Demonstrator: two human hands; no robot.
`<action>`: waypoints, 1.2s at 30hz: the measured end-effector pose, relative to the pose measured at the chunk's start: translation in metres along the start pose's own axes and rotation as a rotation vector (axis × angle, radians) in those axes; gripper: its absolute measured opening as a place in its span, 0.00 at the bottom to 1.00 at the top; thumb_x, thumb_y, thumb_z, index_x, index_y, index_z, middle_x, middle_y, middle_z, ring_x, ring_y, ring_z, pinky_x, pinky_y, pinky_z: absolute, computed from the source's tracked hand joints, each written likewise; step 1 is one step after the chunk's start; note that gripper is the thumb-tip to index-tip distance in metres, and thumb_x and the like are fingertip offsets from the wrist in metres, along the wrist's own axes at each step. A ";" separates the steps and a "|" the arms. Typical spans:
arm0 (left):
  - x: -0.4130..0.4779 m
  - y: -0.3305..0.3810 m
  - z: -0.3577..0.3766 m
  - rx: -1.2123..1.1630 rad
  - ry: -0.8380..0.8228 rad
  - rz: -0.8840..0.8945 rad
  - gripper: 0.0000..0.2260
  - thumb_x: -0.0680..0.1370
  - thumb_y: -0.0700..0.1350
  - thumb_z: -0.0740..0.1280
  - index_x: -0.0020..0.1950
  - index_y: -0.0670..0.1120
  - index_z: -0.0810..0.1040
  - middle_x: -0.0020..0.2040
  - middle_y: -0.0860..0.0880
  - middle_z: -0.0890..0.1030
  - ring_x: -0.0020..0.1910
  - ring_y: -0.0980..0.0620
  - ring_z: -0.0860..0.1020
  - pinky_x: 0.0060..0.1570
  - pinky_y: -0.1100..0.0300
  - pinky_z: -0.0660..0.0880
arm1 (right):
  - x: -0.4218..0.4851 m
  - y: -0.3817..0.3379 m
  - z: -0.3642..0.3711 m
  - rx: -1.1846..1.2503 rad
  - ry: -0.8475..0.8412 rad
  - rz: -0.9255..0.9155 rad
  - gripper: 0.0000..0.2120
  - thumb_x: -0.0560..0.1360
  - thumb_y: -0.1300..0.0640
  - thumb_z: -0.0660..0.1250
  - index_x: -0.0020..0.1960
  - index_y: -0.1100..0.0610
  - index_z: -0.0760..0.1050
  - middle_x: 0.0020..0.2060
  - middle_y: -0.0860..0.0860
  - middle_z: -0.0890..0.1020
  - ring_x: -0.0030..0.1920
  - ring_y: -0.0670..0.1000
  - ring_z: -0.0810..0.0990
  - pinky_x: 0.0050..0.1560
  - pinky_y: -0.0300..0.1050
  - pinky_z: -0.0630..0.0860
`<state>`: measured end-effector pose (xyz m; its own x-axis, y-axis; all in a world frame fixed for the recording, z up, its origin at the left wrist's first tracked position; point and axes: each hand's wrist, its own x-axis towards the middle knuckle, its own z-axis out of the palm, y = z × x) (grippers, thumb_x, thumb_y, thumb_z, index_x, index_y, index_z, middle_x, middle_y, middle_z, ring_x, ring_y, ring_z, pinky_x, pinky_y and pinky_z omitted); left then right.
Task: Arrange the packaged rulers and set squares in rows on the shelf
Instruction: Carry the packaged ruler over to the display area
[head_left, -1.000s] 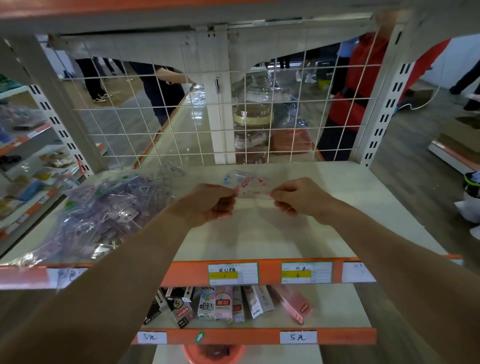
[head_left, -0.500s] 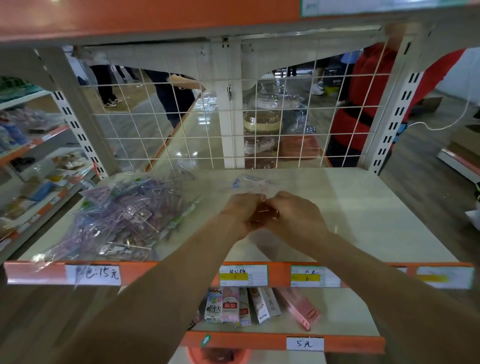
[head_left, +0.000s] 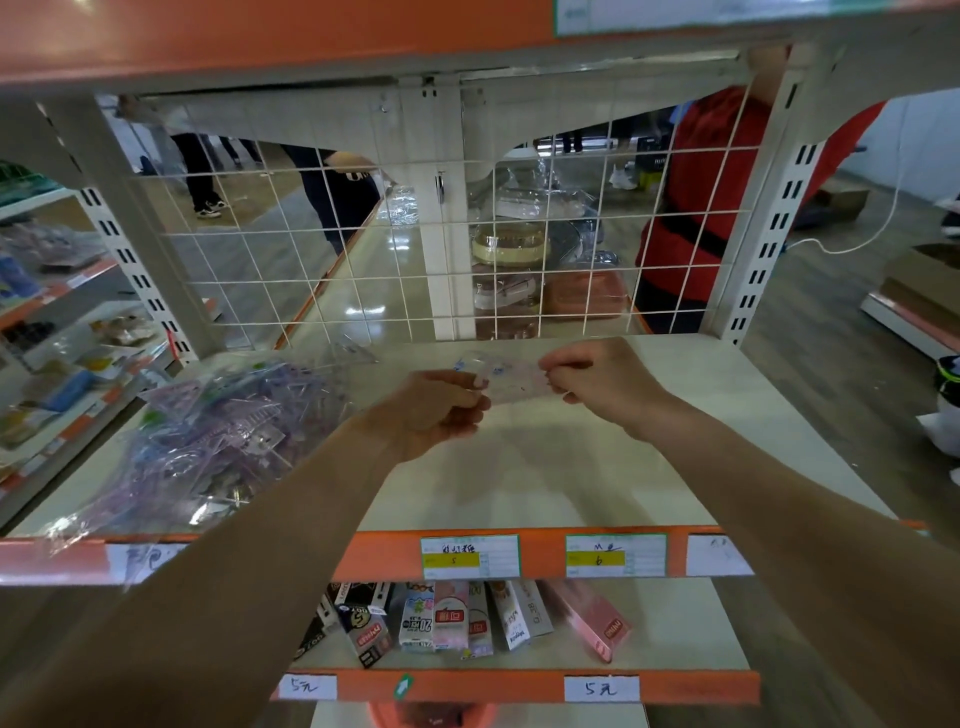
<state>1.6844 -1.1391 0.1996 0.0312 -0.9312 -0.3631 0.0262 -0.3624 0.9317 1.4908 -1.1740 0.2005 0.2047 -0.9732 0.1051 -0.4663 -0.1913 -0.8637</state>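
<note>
A cream shop shelf (head_left: 571, 467) with an orange front lip is filling the view, and a wire grid (head_left: 363, 260) is closing off its back. One clear ruler packet (head_left: 511, 382) is hanging just above the board's middle, its long axis running left to right. The left hand (head_left: 436, 410) is pinching one end and the right hand (head_left: 602, 387) the other, equally near. The heap of packets (head_left: 208, 447) is lying well to the left, not obstructing a set-down.

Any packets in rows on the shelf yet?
No. The left hand and right hand hold one packet; the rest lie in a heap.
</note>
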 end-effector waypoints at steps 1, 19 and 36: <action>0.002 0.001 0.001 -0.022 0.023 0.010 0.08 0.77 0.30 0.63 0.46 0.41 0.78 0.39 0.44 0.79 0.35 0.51 0.76 0.41 0.58 0.77 | 0.001 0.000 -0.001 0.017 0.003 0.007 0.10 0.76 0.66 0.64 0.54 0.60 0.81 0.44 0.54 0.82 0.39 0.45 0.79 0.40 0.33 0.77; 0.018 0.006 0.036 -0.164 -0.042 -0.019 0.08 0.80 0.38 0.58 0.49 0.42 0.76 0.35 0.47 0.79 0.34 0.51 0.78 0.34 0.59 0.76 | -0.009 0.001 0.006 -0.493 0.014 -0.438 0.11 0.79 0.52 0.62 0.57 0.51 0.80 0.53 0.47 0.78 0.54 0.48 0.75 0.49 0.43 0.71; 0.039 0.015 0.032 0.103 -0.029 -0.011 0.07 0.80 0.36 0.60 0.48 0.44 0.77 0.39 0.46 0.79 0.33 0.51 0.74 0.37 0.58 0.73 | 0.023 0.006 -0.013 -0.791 -0.036 -0.355 0.16 0.76 0.53 0.65 0.63 0.52 0.75 0.56 0.49 0.80 0.59 0.51 0.73 0.51 0.43 0.68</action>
<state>1.6539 -1.1819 0.1995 0.0022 -0.9274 -0.3740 -0.0768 -0.3730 0.9246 1.4813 -1.1990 0.2044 0.4729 -0.8367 0.2762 -0.8281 -0.5291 -0.1852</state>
